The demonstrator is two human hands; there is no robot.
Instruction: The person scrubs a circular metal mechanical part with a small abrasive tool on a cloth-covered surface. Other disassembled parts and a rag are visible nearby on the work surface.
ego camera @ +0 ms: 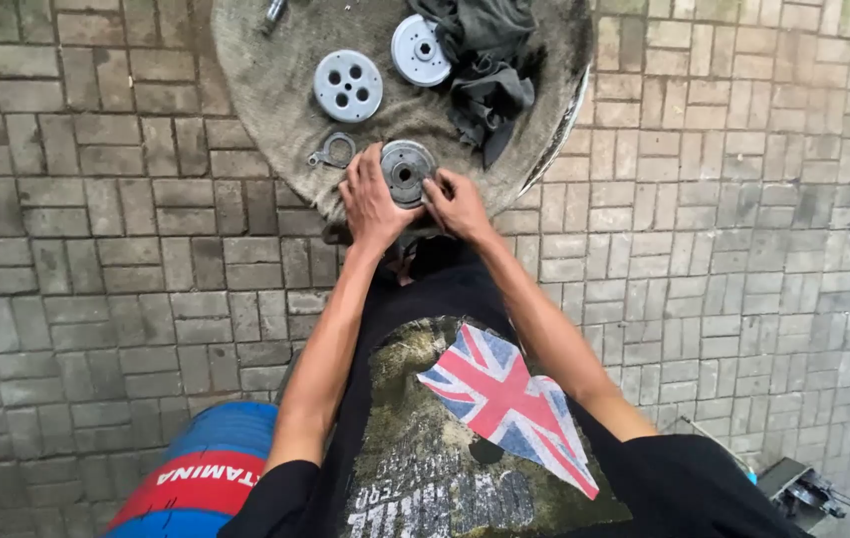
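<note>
The dark metal wheel (406, 171) with a hole in its middle sits on the near edge of a round stand covered in rough brown cloth (275, 90), right in front of the person. On the far left is grey brick ground (96, 249), and low down is a blue and red drum (201, 468). On the cloth lie a small metal clip (333, 151) and a grey disc with round holes (347, 86). The left hand (370, 204) has its fingers curled around the wheel's left side. The right hand (460, 204) pinches the right side. Further back are a second pale disc (419, 49) and a dark rag (489, 70). It looks like the wheel is being gripped and held steady. Any lift or turn would need both hands to squeeze evenly so it stays flat.
</note>
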